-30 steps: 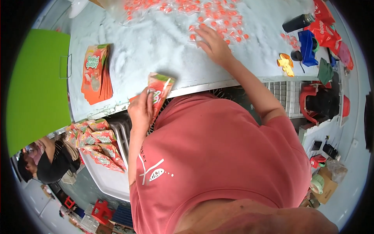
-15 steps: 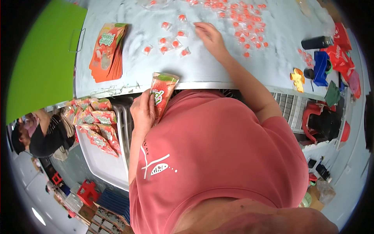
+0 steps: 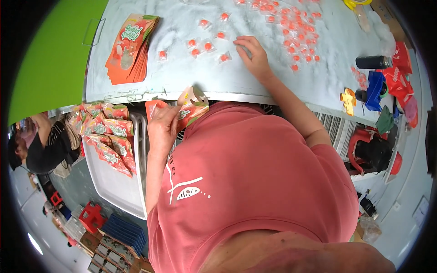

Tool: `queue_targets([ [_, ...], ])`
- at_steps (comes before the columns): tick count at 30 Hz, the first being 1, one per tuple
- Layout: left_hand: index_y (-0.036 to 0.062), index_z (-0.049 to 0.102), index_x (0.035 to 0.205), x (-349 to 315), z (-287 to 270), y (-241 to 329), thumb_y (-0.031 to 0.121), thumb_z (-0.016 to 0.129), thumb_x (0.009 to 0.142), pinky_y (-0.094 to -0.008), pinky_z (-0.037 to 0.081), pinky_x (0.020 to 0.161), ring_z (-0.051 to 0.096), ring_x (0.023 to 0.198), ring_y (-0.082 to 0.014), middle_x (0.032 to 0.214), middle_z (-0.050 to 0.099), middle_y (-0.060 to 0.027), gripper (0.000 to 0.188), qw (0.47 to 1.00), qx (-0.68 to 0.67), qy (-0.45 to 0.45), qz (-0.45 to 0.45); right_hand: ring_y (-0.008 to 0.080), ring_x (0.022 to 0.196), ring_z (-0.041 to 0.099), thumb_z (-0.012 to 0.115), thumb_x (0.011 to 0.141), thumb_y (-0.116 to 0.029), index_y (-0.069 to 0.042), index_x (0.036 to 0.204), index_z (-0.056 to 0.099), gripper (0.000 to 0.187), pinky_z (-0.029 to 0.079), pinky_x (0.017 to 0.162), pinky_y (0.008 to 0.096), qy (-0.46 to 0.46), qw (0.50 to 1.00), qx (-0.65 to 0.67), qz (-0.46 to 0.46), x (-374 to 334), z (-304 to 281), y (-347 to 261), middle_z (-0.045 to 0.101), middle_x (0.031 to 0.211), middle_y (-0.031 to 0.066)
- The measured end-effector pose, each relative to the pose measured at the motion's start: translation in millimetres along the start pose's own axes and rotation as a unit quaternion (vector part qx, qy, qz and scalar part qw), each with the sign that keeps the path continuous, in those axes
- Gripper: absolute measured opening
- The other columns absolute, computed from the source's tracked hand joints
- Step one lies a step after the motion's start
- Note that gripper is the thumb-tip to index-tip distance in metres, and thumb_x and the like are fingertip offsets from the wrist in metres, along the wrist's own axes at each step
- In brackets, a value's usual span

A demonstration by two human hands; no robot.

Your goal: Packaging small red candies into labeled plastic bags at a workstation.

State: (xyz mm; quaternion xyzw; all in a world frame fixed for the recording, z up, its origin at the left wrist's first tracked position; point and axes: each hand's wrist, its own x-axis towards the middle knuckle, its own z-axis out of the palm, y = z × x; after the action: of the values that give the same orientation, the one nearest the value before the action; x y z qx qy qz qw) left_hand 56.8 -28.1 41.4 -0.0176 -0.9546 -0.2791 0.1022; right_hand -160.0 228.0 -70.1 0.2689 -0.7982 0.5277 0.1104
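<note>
Down at the desk (image 3: 150,86) edge, the left hand (image 3: 163,125) grips an orange pouch (image 3: 191,109) with its mouth spread open. Farther up, the right hand (image 3: 253,53) lies palm-down, fingers loosely curled, among small wrapped orange candies (image 3: 291,36); whether it holds 1 cannot be told. Flat pouches (image 3: 129,48) are stacked at left.

Single head-worn fisheye view, looking steeply down over the person's salmon-red t-shirt chest (image 3: 255,182) at the pale grey worktable (image 3: 182,77) just ahead; close range, edges bent, black rim corners.
</note>
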Motion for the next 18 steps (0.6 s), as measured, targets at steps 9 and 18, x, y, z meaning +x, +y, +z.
queue_targets([
  [9,0.0008,0.067,0.087,-11.2,-7.8,5.3,0.002,0.065,0.086,-0.0359,0.050,0.061,0.064,0.067,-0.0315,0.075,0.063,-0.0148,0.002,0.994,-0.064,-0.015,-0.088,0.0284,0.127,0.050,0.064,0.091,-0.014,-0.008,0.125,0.062,0.034,0.042,0.104,0.0361,-0.036,0.996,-0.073,-0.028,15.5,14.3,-2.3,0.053,0.135,0.0125],
  [18,-0.0038,0.063,0.088,-12.6,3.3,3.8,-0.001,0.064,0.085,-0.0332,0.045,0.058,0.058,0.062,-0.0279,0.073,0.059,-0.0160,0.003,0.990,-0.103,-0.018,-0.093,0.0315,0.129,0.046,0.069,0.089,-0.027,-0.011,0.135,0.054,0.052,0.041,0.105,0.0405,-0.154,0.971,-0.169,-0.075,18.4,23.1,1.0,0.046,0.141,0.0140],
])
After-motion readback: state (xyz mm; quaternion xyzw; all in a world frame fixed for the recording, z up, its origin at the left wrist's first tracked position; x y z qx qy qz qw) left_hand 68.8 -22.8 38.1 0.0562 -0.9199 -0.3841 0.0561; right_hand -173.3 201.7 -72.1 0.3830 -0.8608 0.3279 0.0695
